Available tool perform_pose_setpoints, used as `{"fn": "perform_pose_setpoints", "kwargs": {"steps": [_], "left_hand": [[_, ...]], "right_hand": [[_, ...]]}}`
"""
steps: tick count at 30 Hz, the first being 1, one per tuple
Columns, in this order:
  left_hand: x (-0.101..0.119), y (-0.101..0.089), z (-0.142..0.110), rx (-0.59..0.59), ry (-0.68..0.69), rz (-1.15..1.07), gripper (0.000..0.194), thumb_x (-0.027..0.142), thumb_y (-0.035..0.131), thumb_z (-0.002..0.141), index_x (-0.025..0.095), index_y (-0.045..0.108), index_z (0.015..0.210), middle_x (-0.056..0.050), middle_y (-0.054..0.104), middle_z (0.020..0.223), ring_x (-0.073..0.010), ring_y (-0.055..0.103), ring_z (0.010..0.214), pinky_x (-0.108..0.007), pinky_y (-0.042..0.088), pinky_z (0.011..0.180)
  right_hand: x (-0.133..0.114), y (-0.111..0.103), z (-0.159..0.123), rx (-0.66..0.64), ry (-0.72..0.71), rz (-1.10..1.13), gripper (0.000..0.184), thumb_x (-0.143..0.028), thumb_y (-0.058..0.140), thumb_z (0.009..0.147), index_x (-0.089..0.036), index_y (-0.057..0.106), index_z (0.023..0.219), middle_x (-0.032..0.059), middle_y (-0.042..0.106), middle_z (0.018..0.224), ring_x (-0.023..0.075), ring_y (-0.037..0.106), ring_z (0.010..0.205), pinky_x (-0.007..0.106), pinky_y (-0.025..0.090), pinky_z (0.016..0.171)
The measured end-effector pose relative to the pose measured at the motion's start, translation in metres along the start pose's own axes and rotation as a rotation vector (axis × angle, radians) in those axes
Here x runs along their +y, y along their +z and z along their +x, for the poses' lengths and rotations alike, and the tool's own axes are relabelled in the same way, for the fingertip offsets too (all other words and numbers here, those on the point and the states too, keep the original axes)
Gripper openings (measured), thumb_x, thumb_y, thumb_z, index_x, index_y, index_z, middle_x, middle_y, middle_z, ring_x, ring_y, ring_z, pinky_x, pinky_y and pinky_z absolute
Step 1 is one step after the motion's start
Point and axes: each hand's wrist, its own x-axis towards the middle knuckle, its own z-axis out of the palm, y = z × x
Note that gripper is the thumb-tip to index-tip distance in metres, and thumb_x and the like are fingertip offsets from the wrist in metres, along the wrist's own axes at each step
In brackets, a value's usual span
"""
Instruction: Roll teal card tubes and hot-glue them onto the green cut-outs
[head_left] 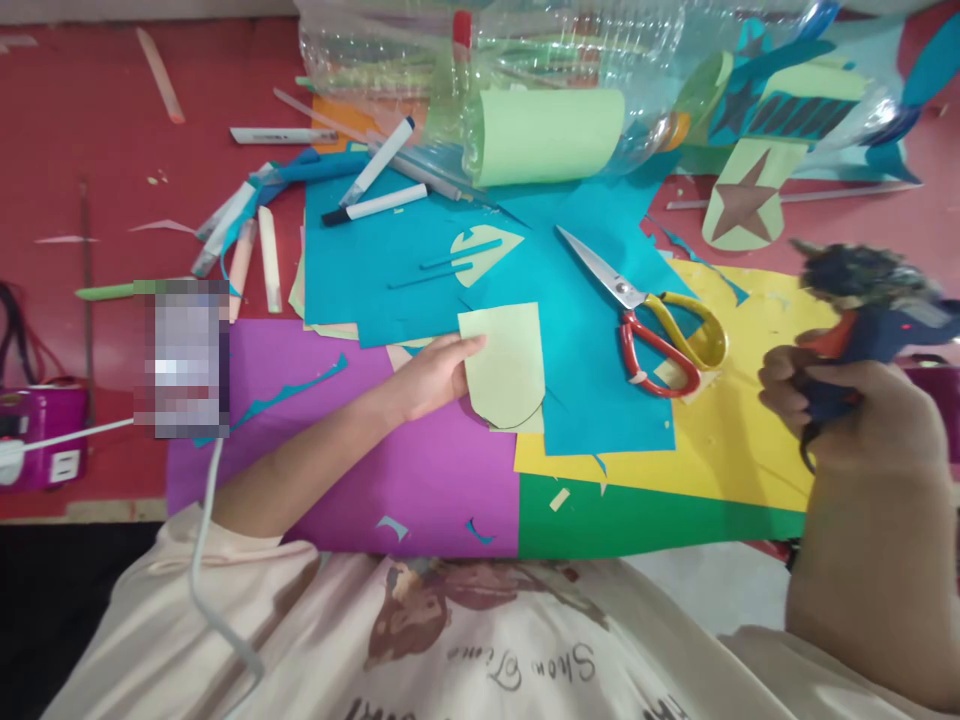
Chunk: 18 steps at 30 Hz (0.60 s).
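My left hand [442, 378] pinches the left edge of a pale green paper piece [507, 365] with a rounded lower end, held over blue and purple sheets. In my right hand [862, 400] is a dark blue hot glue gun [892, 325] with an orange trigger and a small red light, raised at the right; my fingers wrap its handle. Open-bladed scissors [637, 300] with one red and one yellow handle lie on the blue paper [600, 420] between my hands. Above my left hand rests a pale green leaf-shaped cutout [486, 254] with slits.
Clear plastic bottles [375, 50] lie along the back, one wrapped in a pale green paper band [551, 137]. A decorated piece with a brown star [746, 205] is at back right. Markers [379, 160] and paper scraps lie about. A blurred-out device [187, 360] with a white cable sits left.
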Motion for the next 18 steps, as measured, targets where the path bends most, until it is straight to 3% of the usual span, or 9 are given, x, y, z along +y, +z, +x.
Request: {"fn": "perform_pose_setpoints", "kwargs": {"steps": [2,4,10,18], "left_hand": [[0.001,0.001,0.001,0.045,-0.006,-0.022,0.023,0.019,0.049,0.09,0.01,0.068,0.099,-0.012,0.075,0.099,-0.023,0.067,0.106,-0.039,0.049,0.099],[0.002,0.002,0.001,0.071,-0.01,-0.033,0.021,0.015,0.049,0.089,0.01,0.068,0.095,-0.011,0.075,0.095,-0.0224,0.068,0.104,-0.039,0.048,0.1],[0.002,-0.003,0.002,0.052,-0.022,-0.028,0.022,0.009,0.051,0.084,0.009,0.067,0.1,-0.011,0.075,0.093,-0.0227,0.069,0.101,-0.041,0.049,0.1],[-0.001,-0.005,0.003,0.036,-0.003,-0.029,0.026,0.011,0.055,0.082,0.01,0.065,0.106,-0.013,0.074,0.104,-0.0252,0.066,0.109,-0.043,0.045,0.104]], "right_hand": [[-0.013,0.017,-0.009,-0.107,0.27,0.227,0.011,-0.026,0.066,0.053,-0.025,0.057,0.06,0.0026,0.048,0.044,0.0095,0.034,0.03,0.029,0.011,0.034],[-0.023,0.035,-0.017,-0.224,0.337,0.351,0.011,-0.024,0.066,0.056,-0.025,0.06,0.064,0.002,0.047,0.042,0.0117,0.039,0.032,0.03,0.017,0.034],[-0.035,0.082,-0.023,-0.579,0.262,0.45,0.015,-0.03,0.067,0.067,-0.019,0.065,0.077,0.0006,0.057,0.046,0.0122,0.045,0.033,0.025,0.027,0.03],[-0.037,0.126,-0.017,-0.716,0.135,0.452,0.019,-0.035,0.067,0.074,-0.017,0.061,0.071,-0.0016,0.06,0.055,0.0096,0.05,0.036,0.023,0.035,0.033]]}}
